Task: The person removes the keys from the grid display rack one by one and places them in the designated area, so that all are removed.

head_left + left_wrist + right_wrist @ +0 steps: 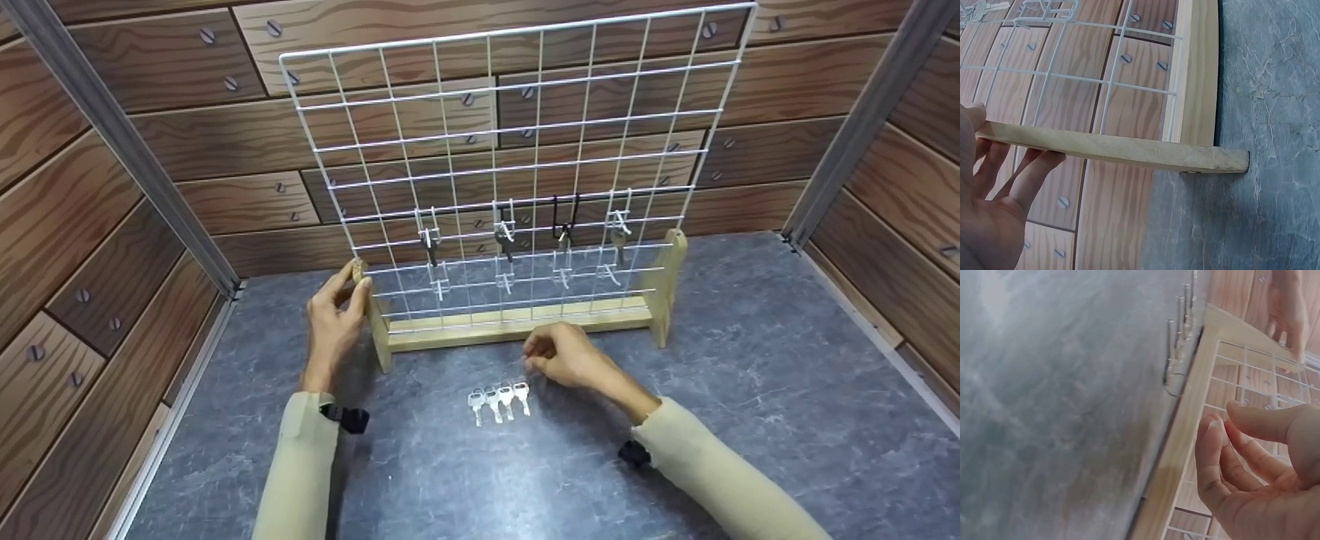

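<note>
Sleeves (pixel 292 469): before wire rack (pixel 517 325)
Left hand (pixel 334 319): pinching the rack's left end (pixel 1112 147)
Right hand (pixel 570 356): loosely curled, seemingly empty
Loose keys (pixel 493 401): in front of rack; likely light, stiff, slippery; pinch heads (pixel 522 394)

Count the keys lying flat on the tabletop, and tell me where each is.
4. In one row on the tabletop: the leftmost key, the second key, the third key, and the rightmost key, nearest the right hand. None looks hidden.
</note>
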`<state>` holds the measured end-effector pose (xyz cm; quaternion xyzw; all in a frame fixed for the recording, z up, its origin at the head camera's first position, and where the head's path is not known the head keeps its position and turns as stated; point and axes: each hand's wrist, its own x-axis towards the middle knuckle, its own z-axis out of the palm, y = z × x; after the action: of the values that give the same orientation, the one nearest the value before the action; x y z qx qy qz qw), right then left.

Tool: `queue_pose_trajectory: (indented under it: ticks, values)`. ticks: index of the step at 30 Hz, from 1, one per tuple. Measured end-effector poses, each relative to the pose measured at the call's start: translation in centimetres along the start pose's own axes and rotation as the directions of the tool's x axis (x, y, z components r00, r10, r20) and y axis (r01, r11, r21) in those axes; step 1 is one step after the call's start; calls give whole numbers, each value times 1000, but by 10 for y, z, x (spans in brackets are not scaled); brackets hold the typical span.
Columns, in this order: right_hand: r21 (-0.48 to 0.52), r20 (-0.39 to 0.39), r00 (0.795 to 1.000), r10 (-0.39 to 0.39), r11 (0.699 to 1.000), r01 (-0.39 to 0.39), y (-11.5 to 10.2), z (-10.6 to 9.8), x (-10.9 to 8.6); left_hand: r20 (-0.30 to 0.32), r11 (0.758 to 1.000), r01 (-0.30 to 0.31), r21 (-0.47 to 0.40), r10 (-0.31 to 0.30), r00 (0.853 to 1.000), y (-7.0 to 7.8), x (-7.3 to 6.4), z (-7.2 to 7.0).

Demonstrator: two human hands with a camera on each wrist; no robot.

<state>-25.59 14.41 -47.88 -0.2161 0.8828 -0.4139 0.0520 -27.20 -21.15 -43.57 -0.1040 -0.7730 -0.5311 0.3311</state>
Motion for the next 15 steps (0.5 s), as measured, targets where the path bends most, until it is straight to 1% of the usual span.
queue_pose_trajectory:
  ticks: [3, 7, 10, 15]
  values:
    - [13, -13, 1000, -23, 1000, 23, -3, -4, -2, -1, 1000, -7, -5, 7, 1000, -2, 1, 0]
    - [10, -38, 999, -33, 999, 33, -6, -9, -6, -1, 1000, -16, -12, 16, 1000, -3, 1, 1]
    - [6, -56, 998, -17, 1000, 17, -10, -13, -9, -4, 1000, -27, -10, 27, 1000, -4, 1, 2]
    - [31, -66, 998, -2, 1000, 4, -16, -21, -15, -13, 999, -40, -5, 40, 999, -3, 1, 1]
